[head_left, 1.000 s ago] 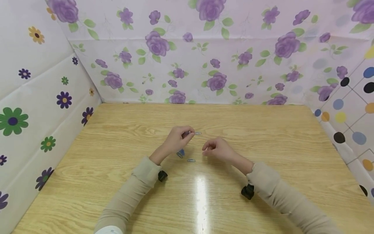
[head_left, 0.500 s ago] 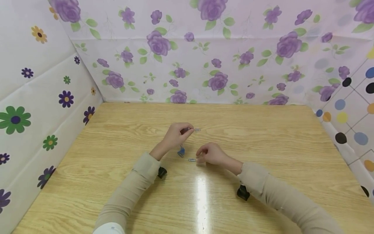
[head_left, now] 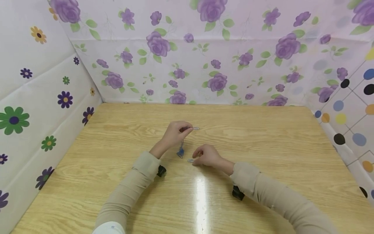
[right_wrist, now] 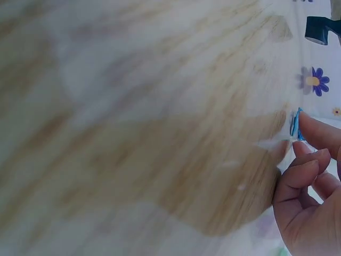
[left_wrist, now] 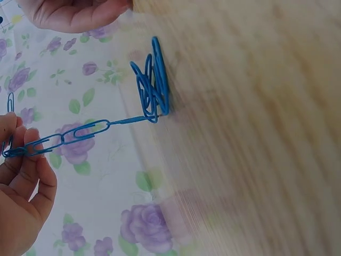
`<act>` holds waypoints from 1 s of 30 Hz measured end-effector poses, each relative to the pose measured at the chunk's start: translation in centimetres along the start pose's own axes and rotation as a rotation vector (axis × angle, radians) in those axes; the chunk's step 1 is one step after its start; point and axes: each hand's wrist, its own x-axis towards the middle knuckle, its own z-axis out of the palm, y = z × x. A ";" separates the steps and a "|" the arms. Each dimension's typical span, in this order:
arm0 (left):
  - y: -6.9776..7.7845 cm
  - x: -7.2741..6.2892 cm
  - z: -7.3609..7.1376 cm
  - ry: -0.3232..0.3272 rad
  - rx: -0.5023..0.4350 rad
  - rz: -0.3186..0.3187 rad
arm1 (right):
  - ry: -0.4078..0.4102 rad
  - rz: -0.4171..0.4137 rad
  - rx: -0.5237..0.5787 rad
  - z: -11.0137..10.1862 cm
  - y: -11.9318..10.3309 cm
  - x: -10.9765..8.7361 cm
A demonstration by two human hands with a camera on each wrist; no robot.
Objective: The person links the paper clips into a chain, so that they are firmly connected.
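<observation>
My left hand (head_left: 176, 132) is raised over the table and pinches a chain of blue paper clips (left_wrist: 90, 129) between thumb and fingers. One end clip (head_left: 196, 128) sticks out past the fingertips. The rest hangs down to a bunched heap of linked clips (head_left: 180, 152) on the tabletop. A single loose paper clip (head_left: 190, 161) lies to the right of the heap. At its right end is my right hand (head_left: 208, 155), thumb and forefinger bent around it with a gap between them. Whether they touch the clip is hard to see.
The wooden table (head_left: 263, 136) has a bright light reflection in front of the hands. Purple-flowered cloth (head_left: 181, 48) hangs along the back edge, with patterned cloth on both sides. A black wrist camera (head_left: 238, 193) hangs below the right cuff.
My right hand has moved left and toward the loose clip. My left hand has risen slightly and away from me, drawing the chain out straighter above the heap.
</observation>
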 end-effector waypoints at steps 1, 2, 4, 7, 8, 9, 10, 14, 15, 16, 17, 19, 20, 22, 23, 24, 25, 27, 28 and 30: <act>0.0 0.0 0.0 -0.002 0.001 0.003 | 0.002 -0.003 -0.003 0.1 -0.1 0.0; 0.0 0.0 0.0 -0.004 0.004 0.006 | 0.003 -0.009 -0.010 0.2 -0.1 0.1; -0.1 0.0 0.0 -0.005 0.011 0.014 | 0.011 -0.032 -0.036 0.4 -0.2 0.2; -0.1 0.1 0.0 -0.004 0.018 0.024 | 0.014 -0.051 -0.078 0.6 -0.3 0.2; -0.1 0.1 0.0 -0.001 0.019 0.027 | 0.013 -0.054 -0.092 0.6 -0.4 0.3; -0.1 0.1 0.0 -0.001 0.018 0.028 | 0.011 -0.055 -0.108 0.6 -0.5 0.2; -0.1 0.1 0.0 0.000 0.018 0.029 | 0.003 -0.054 -0.116 0.6 -0.5 0.2; -0.2 0.1 0.0 -0.001 0.017 0.029 | -0.032 -0.052 -0.130 0.6 -0.6 0.0; -0.2 0.1 0.0 -0.003 0.019 0.028 | -0.041 -0.057 -0.130 0.5 -0.6 0.0; -0.2 0.0 0.0 -0.004 0.021 0.029 | -0.049 -0.059 -0.123 0.5 -0.5 -0.1; -0.2 0.0 0.0 -0.005 0.023 0.030 | -0.056 -0.062 -0.112 0.5 -0.5 -0.1; -0.2 0.0 0.1 -0.007 0.029 0.033 | -0.071 -0.061 -0.080 0.4 -0.3 -0.2; -0.2 0.0 0.1 -0.008 0.031 0.035 | -0.079 -0.054 -0.059 0.3 -0.2 -0.2; -0.1 0.0 0.1 -0.008 0.037 0.041 | -0.091 -0.046 -0.021 0.1 -0.1 -0.3; -0.1 0.0 0.1 -0.007 0.038 0.043 | -0.098 -0.041 -0.001 0.0 -0.1 -0.3; 0.0 0.0 0.1 -0.007 0.039 0.043 | -0.104 -0.033 0.019 -0.1 -0.1 -0.4; 0.0 0.0 0.1 -0.006 0.041 0.044 | -0.106 -0.024 0.039 -0.2 -0.1 -0.4; 0.2 0.0 0.1 -0.006 0.045 0.044 | -0.108 -0.010 0.065 -0.5 -0.2 -0.6; 0.2 0.0 0.1 -0.006 0.047 0.044 | -0.107 -0.004 0.076 -0.6 -0.2 -0.6; 0.3 0.0 0.1 -0.005 0.051 0.042 | -0.102 0.005 0.093 -0.8 -0.2 -0.6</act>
